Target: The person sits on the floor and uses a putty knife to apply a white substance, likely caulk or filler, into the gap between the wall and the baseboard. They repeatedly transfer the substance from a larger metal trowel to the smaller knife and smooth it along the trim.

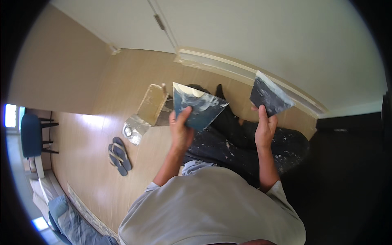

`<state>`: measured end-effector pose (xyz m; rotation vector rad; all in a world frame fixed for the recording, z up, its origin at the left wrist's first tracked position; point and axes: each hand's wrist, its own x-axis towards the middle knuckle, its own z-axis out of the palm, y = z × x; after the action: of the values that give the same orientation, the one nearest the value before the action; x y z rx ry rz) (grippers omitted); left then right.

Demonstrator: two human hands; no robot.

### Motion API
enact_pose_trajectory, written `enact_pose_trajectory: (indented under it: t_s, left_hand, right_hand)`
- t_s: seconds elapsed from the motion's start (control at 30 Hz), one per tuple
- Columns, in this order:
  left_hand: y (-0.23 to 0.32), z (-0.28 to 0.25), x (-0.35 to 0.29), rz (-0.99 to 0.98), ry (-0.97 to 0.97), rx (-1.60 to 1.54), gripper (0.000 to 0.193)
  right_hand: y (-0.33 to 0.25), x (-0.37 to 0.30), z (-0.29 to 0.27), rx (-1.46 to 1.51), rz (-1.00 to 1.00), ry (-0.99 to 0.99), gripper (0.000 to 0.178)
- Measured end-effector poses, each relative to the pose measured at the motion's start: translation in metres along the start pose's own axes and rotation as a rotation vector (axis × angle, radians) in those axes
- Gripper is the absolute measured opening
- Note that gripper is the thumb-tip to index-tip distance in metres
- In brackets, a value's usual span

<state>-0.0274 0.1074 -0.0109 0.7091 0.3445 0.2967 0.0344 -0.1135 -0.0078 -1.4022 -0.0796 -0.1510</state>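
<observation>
Where left fingers (186, 113) grip, dark-blue plate (201, 108), white-smeared, cream-edged

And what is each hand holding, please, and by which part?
The left hand holds the larger smeared plate by its lower-left edge; the right hand holds the smaller smeared plate by its lower edge.

No readable text, labels, numbers; no legible signs

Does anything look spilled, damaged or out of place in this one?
Yes, mildly: white specks are scattered over the dark trousers, looking like splatter. The larger spreader in the left hand and smaller spreader in the right hand also carry pale smears.
</observation>
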Motion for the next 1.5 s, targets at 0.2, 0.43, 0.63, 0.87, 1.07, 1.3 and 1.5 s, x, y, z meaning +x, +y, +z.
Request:
enact_pose_trajectory:
  t_s: [0.2,0.43,0.63,0.87,1.07,1.3,1.5]
  left_hand:
    - [-0.002,-0.001,0.003,-0.308,-0.058,-0.202,0.038]
    - [-0.029,0.029,-0.002,-0.367,0.018,-0.412,0.036]
    - [-0.05,0.063,0.018,-0.287,0.084,-0.157,0.041]
    - [-0.043,0.079,0.03,-0.211,0.038,0.002,0.036]
    - [-0.037,0.081,0.031,-0.215,0.076,0.062,0.031]
    - [-0.032,0.08,0.036,-0.291,0.064,0.071,0.028]
    - [-0.036,0.08,0.037,-0.284,0.034,0.082,0.029]
  right_hand:
    - [0.009,0.012,-0.032,0.592,0.16,0.055,0.026]
    - [0.008,0.018,-0.016,0.414,0.115,0.421,0.037]
    - [-0.003,0.007,-0.034,0.027,-0.072,0.2,0.035]
    - [-0.045,-0.006,-0.025,-0.291,-0.295,-0.079,0.023]
    - [-0.044,-0.009,-0.03,-0.335,-0.299,-0.172,0.026]
    - [-0.037,-0.01,-0.031,-0.236,-0.333,-0.233,0.033]
    - [-0.023,-0.012,-0.038,-0.219,-0.249,-0.194,0.033]
